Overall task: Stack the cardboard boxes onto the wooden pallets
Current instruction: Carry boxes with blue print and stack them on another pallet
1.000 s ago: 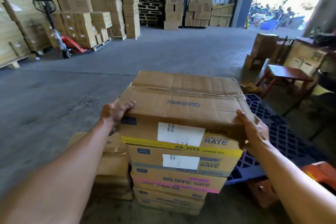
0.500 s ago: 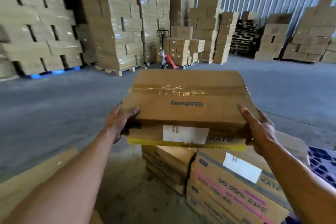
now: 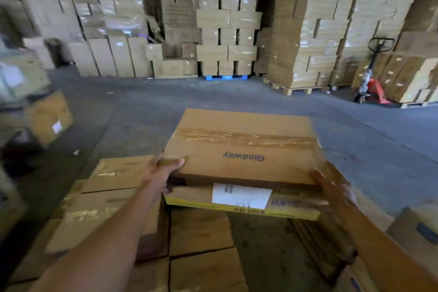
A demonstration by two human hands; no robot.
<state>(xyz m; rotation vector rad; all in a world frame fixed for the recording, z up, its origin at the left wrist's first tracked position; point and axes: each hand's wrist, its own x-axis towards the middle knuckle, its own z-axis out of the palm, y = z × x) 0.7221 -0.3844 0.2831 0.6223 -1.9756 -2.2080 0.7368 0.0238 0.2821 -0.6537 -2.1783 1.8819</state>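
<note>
Head view: since a second ago you've swung left off the tall stack, and the box is now in the air at mid frame, over the low boxes along the bottom; left hand has thumb on top, fingers curled under the near corner; right hand holds the other end, too blurred to read its fingers; set-down looks next, though no wooden pallet shows under that layer.

One head-worn wide-angle camera looks forward and down, close over the held cardboard box, facing distant stacked cartons.
</note>
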